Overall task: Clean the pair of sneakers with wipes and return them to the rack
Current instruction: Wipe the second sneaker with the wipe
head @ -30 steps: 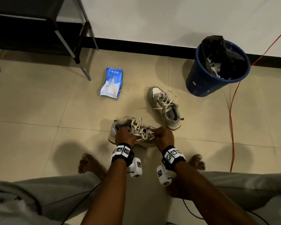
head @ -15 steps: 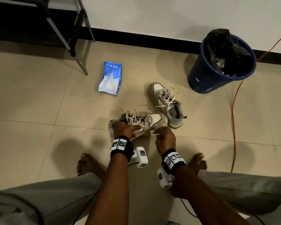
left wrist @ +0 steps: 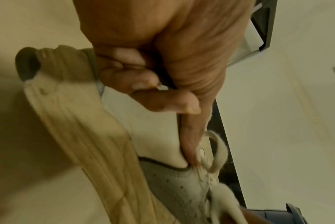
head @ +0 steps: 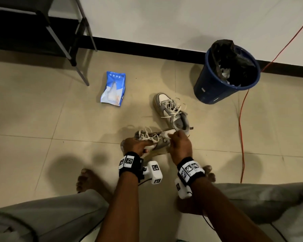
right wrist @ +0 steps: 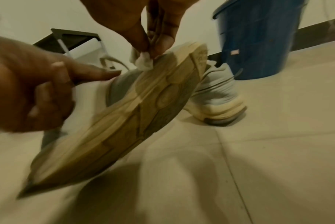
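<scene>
My left hand (head: 136,145) grips the heel end of a grey and white sneaker (head: 157,139) and holds it tilted off the floor, its tan sole (right wrist: 113,127) turned toward me. At the toe end, my right hand (head: 179,142) pinches a small white wipe (right wrist: 143,61) against the edge of the sole. In the left wrist view my fingers (left wrist: 153,97) curl round the shoe's collar (left wrist: 162,136). The second sneaker (head: 171,112) lies on the floor just beyond, laces loose. A blue pack of wipes (head: 113,89) lies on the tiles to the left.
A blue bin (head: 224,75) with a black liner stands at the back right by the wall. An orange cable (head: 241,130) runs down the floor on the right. A dark metal rack (head: 59,37) stands at the back left. My bare feet (head: 87,179) rest near the hands.
The held sneaker has been turned and tilted so its toe points right and its sole faces me. My right hand has moved to the toe end with the wipe.
</scene>
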`<state>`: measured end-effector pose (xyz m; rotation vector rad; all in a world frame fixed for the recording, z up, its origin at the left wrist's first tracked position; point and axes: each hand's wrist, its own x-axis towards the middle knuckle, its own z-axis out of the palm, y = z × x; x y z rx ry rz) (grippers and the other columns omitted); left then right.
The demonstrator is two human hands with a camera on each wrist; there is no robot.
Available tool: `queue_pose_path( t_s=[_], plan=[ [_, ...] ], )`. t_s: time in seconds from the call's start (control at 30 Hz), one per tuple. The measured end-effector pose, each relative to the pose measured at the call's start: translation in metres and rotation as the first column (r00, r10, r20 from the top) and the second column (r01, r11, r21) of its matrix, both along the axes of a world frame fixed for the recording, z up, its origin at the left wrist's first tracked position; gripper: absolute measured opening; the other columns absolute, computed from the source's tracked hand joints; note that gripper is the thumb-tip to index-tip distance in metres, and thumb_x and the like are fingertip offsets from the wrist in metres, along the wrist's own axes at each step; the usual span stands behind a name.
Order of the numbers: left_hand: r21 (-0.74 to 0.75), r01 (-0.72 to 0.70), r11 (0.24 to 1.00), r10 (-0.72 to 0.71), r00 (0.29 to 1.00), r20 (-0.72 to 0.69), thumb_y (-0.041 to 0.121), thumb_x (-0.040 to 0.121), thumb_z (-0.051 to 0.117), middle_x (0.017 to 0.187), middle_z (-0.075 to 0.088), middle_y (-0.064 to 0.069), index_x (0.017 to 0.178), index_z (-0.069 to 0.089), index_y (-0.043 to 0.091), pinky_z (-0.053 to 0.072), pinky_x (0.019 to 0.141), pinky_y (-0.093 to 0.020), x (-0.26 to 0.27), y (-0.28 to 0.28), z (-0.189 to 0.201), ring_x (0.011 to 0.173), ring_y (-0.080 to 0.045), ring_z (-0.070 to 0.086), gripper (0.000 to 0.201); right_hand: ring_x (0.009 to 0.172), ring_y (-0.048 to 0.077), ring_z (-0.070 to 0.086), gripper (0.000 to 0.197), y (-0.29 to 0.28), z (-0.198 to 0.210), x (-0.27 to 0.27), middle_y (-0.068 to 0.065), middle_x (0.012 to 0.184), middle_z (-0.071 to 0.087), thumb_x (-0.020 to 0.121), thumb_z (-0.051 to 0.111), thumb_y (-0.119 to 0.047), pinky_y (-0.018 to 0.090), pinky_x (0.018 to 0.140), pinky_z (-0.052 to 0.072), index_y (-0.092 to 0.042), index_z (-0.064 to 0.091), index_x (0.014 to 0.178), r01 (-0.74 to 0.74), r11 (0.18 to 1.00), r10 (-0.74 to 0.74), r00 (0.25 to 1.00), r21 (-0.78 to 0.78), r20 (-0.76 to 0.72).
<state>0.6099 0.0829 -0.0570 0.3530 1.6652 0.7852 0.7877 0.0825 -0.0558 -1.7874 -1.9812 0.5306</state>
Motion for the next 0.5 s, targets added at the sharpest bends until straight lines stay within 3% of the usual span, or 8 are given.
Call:
queue_pose_path(
  t_s=[0.07,0.1,0.2,0.23,0.33,0.37,0.43,0.5],
  plan=[
    [0.028,0.024,0.999,-0.024,1.0,0.014,0.013,0.059,0.092,0.056,0.066,0.001,0.084,0.075,0.008,0.036,0.038,-0.015,0.004,-0.001,0.002,0.041,-0.013,0.053,0.031,0.08,0.035,0.063,0.03,0.015,0.005,0.019,0.015,0.099,0.062,0.07,0.064,0.001,0.032,0.069,0.053,-0.005,0.071,0.098,0.225,0.974,-0.225,0.974,0.003,-0.029],
    [0.058,0.029,0.998,-0.03,0.999,0.013,0.012,0.058,0.092,0.06,0.069,-0.001,0.085,0.075,0.008,0.039,0.039,-0.016,0.005,-0.002,0.003,0.043,-0.014,0.055,0.032,0.08,0.035,0.063,0.028,0.015,0.01,0.019,0.016,0.1,0.062,0.07,0.065,0.001,0.032,0.069,0.052,-0.005,0.071,0.097,0.25,0.968,-0.25,0.968,-0.005,-0.016],
    [0.169,-0.036,0.985,0.029,0.999,0.044,0.007,0.054,0.093,0.075,0.076,-0.008,0.085,0.075,0.005,0.055,0.051,-0.03,0.012,-0.004,0.008,0.057,-0.022,0.064,0.036,0.075,0.033,0.06,0.025,-0.004,0.022,0.001,0.013,0.095,0.061,0.072,0.067,-0.005,0.033,0.06,0.051,-0.007,0.071,0.097,-0.048,0.999,0.047,0.996,0.016,0.071],
    [0.19,-0.071,0.979,0.06,0.996,0.062,0.004,0.055,0.093,0.075,0.076,-0.008,0.083,0.074,0.004,0.056,0.051,-0.032,0.014,-0.005,0.012,0.058,-0.023,0.064,0.034,0.074,0.032,0.06,0.024,-0.002,0.024,0.002,0.012,0.093,0.061,0.073,0.066,-0.007,0.031,0.059,0.049,-0.007,0.071,0.096,-0.083,0.996,0.08,0.994,0.033,0.071],
    [0.233,-0.153,0.96,0.138,0.987,0.081,-0.002,0.059,0.09,0.069,0.073,-0.004,0.082,0.072,0.001,0.048,0.043,-0.023,0.019,-0.007,0.021,0.048,-0.015,0.06,0.029,0.072,0.032,0.06,0.023,0.021,0.038,0.013,0.013,0.09,0.062,0.071,0.061,-0.009,0.028,0.062,0.045,-0.006,0.071,0.091,0.162,0.981,-0.159,0.987,0.102,-0.036],
    [0.245,-0.172,0.954,0.158,0.984,0.076,0.0,0.059,0.092,0.071,0.074,-0.004,0.083,0.073,0.001,0.048,0.045,-0.023,0.02,-0.008,0.023,0.049,-0.014,0.061,0.031,0.072,0.032,0.06,0.022,0.021,0.041,0.01,0.013,0.09,0.061,0.071,0.062,-0.009,0.028,0.062,0.046,-0.006,0.071,0.091,0.145,0.983,-0.141,0.989,0.112,-0.037],
    [0.271,-0.212,0.939,0.2,0.977,0.074,0.009,0.054,0.095,0.079,0.076,-0.006,0.087,0.076,0.005,0.051,0.053,-0.029,0.019,-0.012,0.021,0.057,-0.018,0.066,0.038,0.073,0.028,0.058,0.021,0.011,0.048,-0.002,0.011,0.091,0.06,0.073,0.067,-0.011,0.031,0.062,0.048,-0.008,0.07,0.093,-0.054,0.994,0.05,0.998,0.1,0.041],
    [0.291,-0.203,0.935,0.195,0.979,0.054,0.015,0.054,0.096,0.08,0.077,-0.005,0.087,0.076,0.009,0.053,0.054,-0.03,0.02,-0.016,0.023,0.059,-0.02,0.068,0.039,0.077,0.029,0.058,0.021,0.015,0.049,0.005,0.01,0.093,0.06,0.073,0.067,-0.009,0.033,0.068,0.048,-0.008,0.069,0.094,-0.056,0.994,0.051,0.997,0.091,0.054]
  ],
)
